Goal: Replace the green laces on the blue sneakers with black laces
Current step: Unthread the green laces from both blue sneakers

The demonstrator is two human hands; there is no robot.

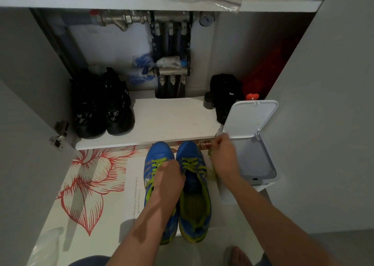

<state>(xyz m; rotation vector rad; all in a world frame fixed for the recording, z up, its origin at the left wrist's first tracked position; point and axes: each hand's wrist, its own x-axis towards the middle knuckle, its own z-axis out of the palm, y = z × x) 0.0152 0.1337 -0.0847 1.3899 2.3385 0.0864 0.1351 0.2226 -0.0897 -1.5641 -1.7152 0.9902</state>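
Two blue sneakers stand side by side on the floor, toes toward the cabinet: the left sneaker (155,164) and the right sneaker (193,194), both with green laces (190,163). My left hand (169,177) rests between the shoes, its fingers curled at the right sneaker's lacing. My right hand (223,154) is raised to the right of the shoes and pinches a loose green lace end (212,172) that trails down blurred beside the right sneaker. No black laces are visible.
A white bin (261,164) with its lid (249,117) up stands right of the shoes. A flowered mat (91,174) lies left. Black sneakers (103,105) and a black bag (224,95) sit on the low shelf (172,119). My bare foot (238,255) shows below.
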